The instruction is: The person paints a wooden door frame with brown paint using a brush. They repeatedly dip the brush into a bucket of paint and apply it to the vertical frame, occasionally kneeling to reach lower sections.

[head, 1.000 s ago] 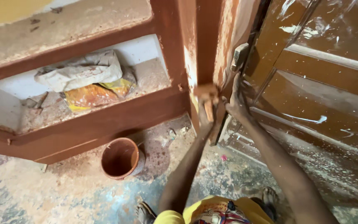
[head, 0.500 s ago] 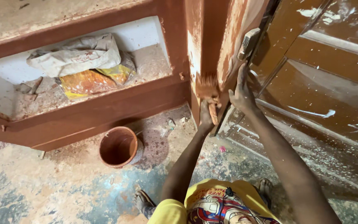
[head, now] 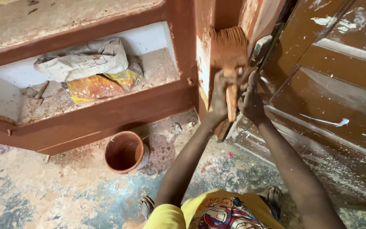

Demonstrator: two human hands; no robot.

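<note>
A wide paintbrush (head: 229, 55) with reddish-brown bristles is pressed against the brown-painted corner post (head: 210, 46). Both hands grip its wooden handle: my left hand (head: 220, 95) on the left side, my right hand (head: 250, 99) on the right, fingers closed around it. A small bucket of red-brown paint (head: 124, 151) stands on the floor to the lower left of the hands.
A recessed shelf (head: 85, 127) with a brown frame holds crumpled sacks (head: 87, 63) and yellow bags (head: 96, 87). A brown wooden door (head: 331, 89), streaked with white, stands at right. The floor (head: 43, 191) is paint-spattered concrete. My feet and yellow clothing (head: 217, 212) are below.
The brush has gone up the post from low down to higher up, with both hands following. The view has shifted closer to the post.
</note>
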